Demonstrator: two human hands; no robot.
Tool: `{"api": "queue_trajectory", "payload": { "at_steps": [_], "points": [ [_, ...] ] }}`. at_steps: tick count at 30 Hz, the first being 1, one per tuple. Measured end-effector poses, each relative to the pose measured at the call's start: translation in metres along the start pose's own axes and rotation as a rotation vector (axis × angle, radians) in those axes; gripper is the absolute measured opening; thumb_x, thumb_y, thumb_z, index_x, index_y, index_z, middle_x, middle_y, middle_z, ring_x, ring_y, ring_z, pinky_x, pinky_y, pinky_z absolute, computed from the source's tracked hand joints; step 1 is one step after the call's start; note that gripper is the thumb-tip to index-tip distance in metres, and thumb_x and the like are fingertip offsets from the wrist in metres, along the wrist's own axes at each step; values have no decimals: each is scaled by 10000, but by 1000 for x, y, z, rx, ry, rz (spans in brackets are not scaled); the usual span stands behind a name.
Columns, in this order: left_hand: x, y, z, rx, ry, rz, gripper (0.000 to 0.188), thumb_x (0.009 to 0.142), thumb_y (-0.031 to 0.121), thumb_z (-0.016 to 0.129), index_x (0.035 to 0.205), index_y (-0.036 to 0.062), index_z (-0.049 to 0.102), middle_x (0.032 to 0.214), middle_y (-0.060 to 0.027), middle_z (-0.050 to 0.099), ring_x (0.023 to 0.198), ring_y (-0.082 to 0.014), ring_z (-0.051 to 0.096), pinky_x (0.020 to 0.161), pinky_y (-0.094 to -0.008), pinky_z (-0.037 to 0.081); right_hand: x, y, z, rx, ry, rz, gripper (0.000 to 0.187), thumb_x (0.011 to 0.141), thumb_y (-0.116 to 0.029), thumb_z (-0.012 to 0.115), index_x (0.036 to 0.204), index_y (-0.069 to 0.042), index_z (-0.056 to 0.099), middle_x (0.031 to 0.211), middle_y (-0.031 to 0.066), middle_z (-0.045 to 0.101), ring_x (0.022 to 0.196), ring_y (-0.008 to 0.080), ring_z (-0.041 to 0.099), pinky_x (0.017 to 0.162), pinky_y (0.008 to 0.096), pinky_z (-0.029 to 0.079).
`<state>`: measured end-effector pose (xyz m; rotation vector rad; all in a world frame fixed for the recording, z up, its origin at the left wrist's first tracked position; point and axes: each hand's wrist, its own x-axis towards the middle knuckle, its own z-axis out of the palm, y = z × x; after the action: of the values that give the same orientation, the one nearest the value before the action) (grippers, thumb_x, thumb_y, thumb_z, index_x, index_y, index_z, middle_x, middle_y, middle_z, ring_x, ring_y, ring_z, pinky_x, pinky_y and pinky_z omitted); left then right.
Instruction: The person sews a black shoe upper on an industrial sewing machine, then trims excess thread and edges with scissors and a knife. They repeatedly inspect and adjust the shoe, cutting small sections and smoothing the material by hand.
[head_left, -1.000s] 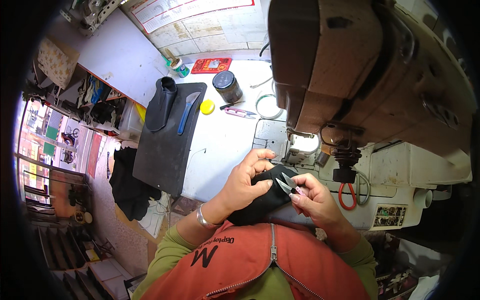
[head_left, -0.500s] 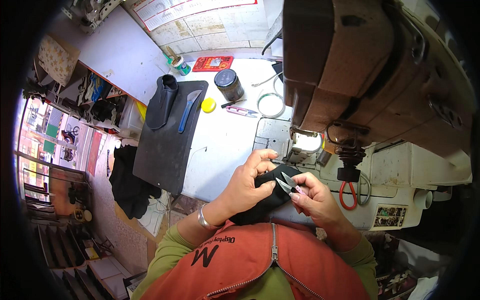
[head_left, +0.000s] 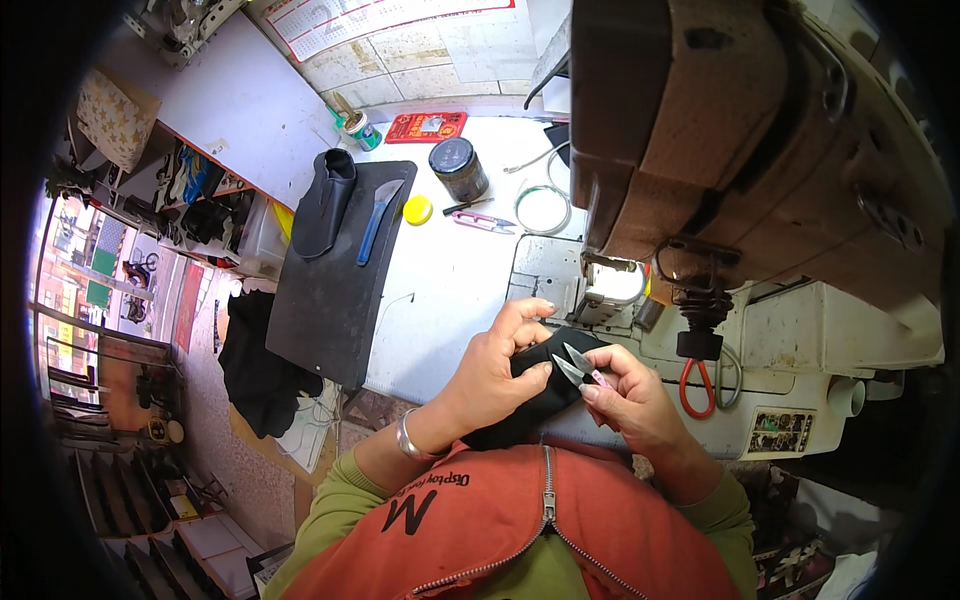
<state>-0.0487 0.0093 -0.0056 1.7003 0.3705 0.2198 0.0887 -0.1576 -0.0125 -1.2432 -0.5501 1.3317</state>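
My left hand (head_left: 488,378) is closed on a piece of black cloth (head_left: 512,418), with the thumb and fingers pinching its upper part. A silver bangle circles that wrist. In my right hand (head_left: 632,398) is a pair of small thread snips (head_left: 599,379) with pink on the handle. Their two pointed blades are spread apart over the cloth, tips toward my left thumb. Part of the cloth is hidden behind both hands.
Above the hands to the right looms a sewing machine (head_left: 660,140). A black mat (head_left: 325,310) at left bears a blue-handled knife (head_left: 372,232) and a black leather piece (head_left: 322,212). Beyond lie a dark jar (head_left: 459,172), a yellow lid (head_left: 417,210) and other pink snips (head_left: 482,222).
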Motion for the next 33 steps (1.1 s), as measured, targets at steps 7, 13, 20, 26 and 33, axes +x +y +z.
{"api": "queue_trajectory", "payload": {
  "at_steps": [7,13,20,26,33],
  "points": [
    [1,-5,8,-342,-60,-90,555,826,-65,582,1316,36,341,966,-65,624,887,-94,580,811,-236,457,7,24,14,51,167,-255,216,943,-94,562,1134,-8,508,687,-14,524,591,37,455,522,186,353],
    [-2,-7,1,-511,31,-109,554,830,-69,587,1310,48,337,980,-93,635,887,-106,594,819,-231,471,-1,23,11,111,118,-262,239,942,-81,567,1152,-5,481,729,0,538,595,39,462,518,185,360],
    [-6,-3,2,-306,20,-52,554,830,-59,584,1312,42,330,998,-96,639,898,-105,587,837,-240,459,-11,12,4,-42,63,-129,293,927,-68,588,1198,15,515,766,-12,566,644,32,495,565,194,423],
    [-9,0,3,-181,10,-35,549,834,-54,576,1315,37,328,997,-90,640,912,-97,578,845,-236,446,-10,3,8,-47,42,-77,269,922,-64,585,1176,0,526,768,-18,566,640,31,498,562,195,429],
    [-10,1,3,-87,14,-44,545,835,-53,577,1313,40,332,991,-90,643,904,-99,583,840,-233,448,-8,1,7,-102,36,-55,250,916,-71,592,1153,-7,542,758,-28,566,632,29,499,560,194,429]
  ]
}}
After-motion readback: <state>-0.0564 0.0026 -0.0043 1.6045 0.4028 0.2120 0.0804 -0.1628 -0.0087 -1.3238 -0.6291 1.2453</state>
